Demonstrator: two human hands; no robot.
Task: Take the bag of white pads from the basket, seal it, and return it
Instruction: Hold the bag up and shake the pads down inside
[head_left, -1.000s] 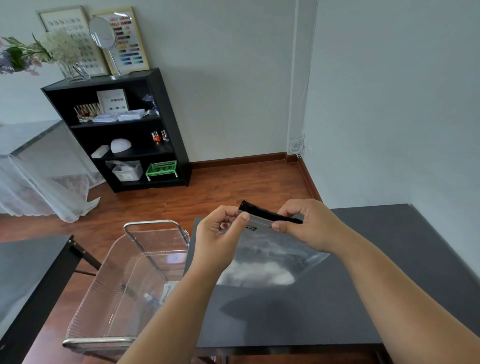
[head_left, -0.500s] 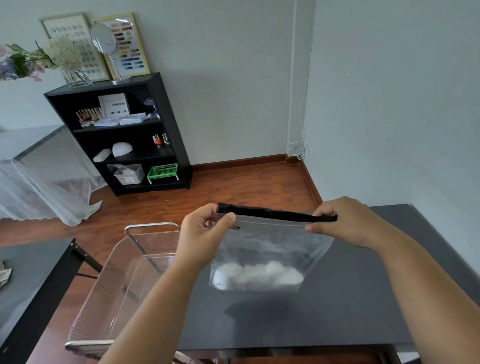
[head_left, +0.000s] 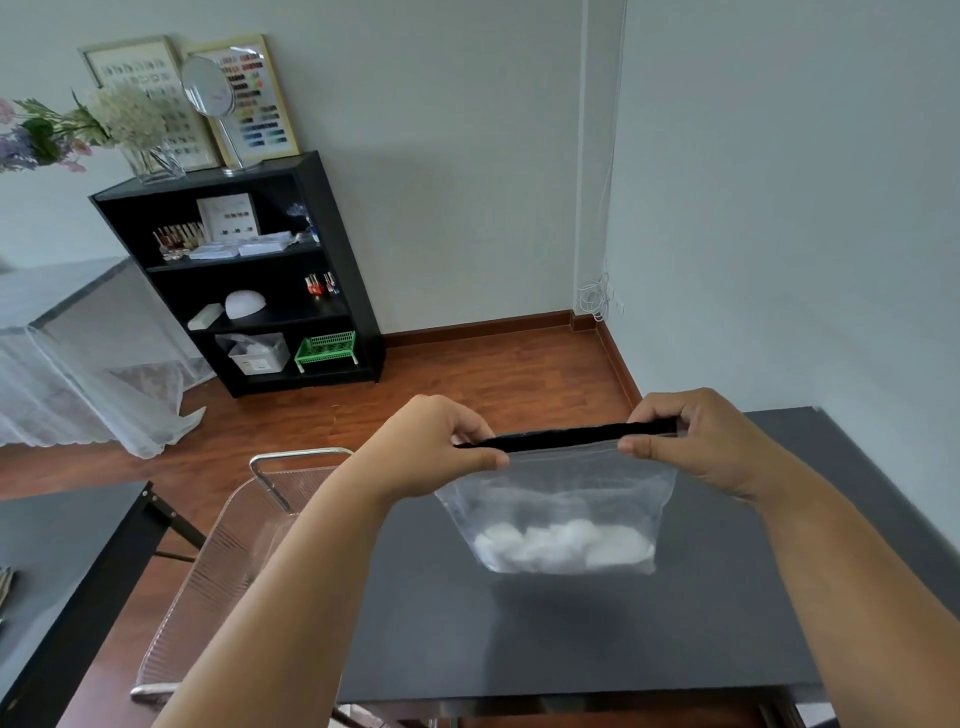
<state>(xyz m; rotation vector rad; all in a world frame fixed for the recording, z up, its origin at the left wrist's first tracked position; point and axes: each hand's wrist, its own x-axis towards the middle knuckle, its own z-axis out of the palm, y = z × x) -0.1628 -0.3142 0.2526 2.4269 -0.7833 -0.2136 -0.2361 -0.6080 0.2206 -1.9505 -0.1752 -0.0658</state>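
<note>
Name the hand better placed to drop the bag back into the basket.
Left. The left hand pinches the bag at the end nearest the basket; the right hand holds the far end.

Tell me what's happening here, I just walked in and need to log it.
A person holds a clear bag of white pads up over a dark table. The left hand and right hand each pinch an end of its black zip strip. The clear basket waits at the left.

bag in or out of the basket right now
Out. Both hands, left hand and right hand, hold the bag above the table, beside the basket.
</note>
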